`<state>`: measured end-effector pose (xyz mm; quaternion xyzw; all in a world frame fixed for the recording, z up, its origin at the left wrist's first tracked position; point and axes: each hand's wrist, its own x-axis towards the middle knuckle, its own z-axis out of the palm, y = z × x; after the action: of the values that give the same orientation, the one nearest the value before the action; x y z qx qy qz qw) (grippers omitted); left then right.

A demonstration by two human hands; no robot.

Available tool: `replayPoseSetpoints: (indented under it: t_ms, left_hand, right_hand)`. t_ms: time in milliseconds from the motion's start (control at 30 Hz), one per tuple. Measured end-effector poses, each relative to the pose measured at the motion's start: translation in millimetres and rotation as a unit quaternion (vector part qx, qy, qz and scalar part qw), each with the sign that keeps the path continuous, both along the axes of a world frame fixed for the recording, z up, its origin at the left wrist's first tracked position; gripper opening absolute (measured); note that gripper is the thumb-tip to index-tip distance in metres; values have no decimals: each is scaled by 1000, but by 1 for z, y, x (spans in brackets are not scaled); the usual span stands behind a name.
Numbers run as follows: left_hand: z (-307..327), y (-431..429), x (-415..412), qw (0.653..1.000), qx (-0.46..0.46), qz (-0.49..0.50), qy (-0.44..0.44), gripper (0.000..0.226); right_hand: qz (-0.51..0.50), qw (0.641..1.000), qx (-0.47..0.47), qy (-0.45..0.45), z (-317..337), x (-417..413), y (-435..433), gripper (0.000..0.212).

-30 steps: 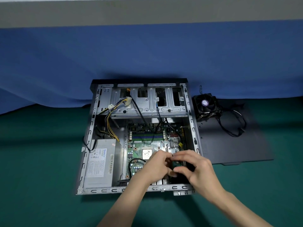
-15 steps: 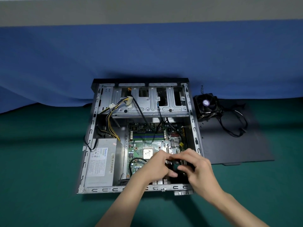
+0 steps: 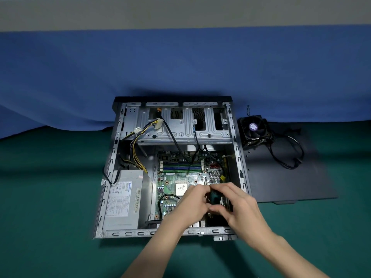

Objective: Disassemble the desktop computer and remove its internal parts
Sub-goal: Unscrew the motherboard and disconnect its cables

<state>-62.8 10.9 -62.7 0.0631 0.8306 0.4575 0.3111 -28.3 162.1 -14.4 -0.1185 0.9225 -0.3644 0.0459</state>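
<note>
**Working a fastener at the near right corner of the motherboard**

Both hands are together low in the computer case [image 3: 238,155], which lies open on its side on the green table cover [image 3: 50,197]. The right hand [image 3: 239,203] is wrapped round a teal-and-black screwdriver handle [image 3: 213,196]. The left hand [image 3: 192,201] is curled against the handle's left side, touching the right hand. Whether it pinches the shaft or only steadies it is hidden. The tip and the fastener are also hidden under the fingers.

To do this step well, I judge the tool should stand square to the motherboard [image 3: 170,185] and be pressed down firmly while it turns. The left hand is best kept low on the shaft so the tip cannot skid across the board. The loosened screw should be lifted out rather than left to drop among the components.

Inside the case:
- The grey power supply [image 3: 124,201] sits at the near left, and its yellow-and-black cable bundle [image 3: 136,153] runs up toward the far left corner.
- The metal drive cage [image 3: 184,125] spans the far end, with black cables hanging from it onto the board.
- The motherboard lies on the floor with its CPU [image 3: 181,189] bare and its memory slots [image 3: 180,167] beyond.

The cooler fan [image 3: 253,127] is already out, resting with its cable on the dark side panel [image 3: 291,181] just right of the case
</note>
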Motion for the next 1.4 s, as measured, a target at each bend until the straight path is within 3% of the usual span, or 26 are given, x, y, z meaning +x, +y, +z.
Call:
replayPoseSetpoints:
  t_ms: [133, 233, 367, 567, 767, 1033, 1167, 1267, 1400]
  left_hand:
    - [5, 0, -4, 998, 26, 38, -33, 29]
    - [7, -4, -12, 998, -37, 56, -17, 27]
    - [5, 4, -16, 982, -150, -87, -70, 6]
    - [-8, 38, -17, 907, -305, -285, -54, 39]
    - [-18, 52, -18, 874, -343, -343, -26, 40]
    - [-24, 56, -15, 870, -338, -356, -31, 34]
    - [-20, 46, -17, 920, -278, -272, -52, 36]
    - [-4, 28, -28, 976, -139, -119, -116, 16]
    - [33, -2, -43, 982, 72, 63, -164, 17]
  right_hand:
    - [-10, 1000, 3, 26, 1, -6, 2, 32]
    - [-46, 997, -19, 62, 3, -13, 8, 32]
    - [-127, 983, -50, 127, 0, -32, 13, 30]
    - [-186, 972, -21, 143, -12, -66, 9, 27]
    - [-192, 969, -38, 148, -19, -67, 10, 25]
    - [-196, 971, -58, 125, -19, -69, 13, 27]
    - [-200, 969, -129, 63, -13, -73, 16, 25]
    - [-261, 912, -315, -40, 7, -83, 26, 18]
    - [-348, 707, -606, -111, 42, -106, 59, 9]
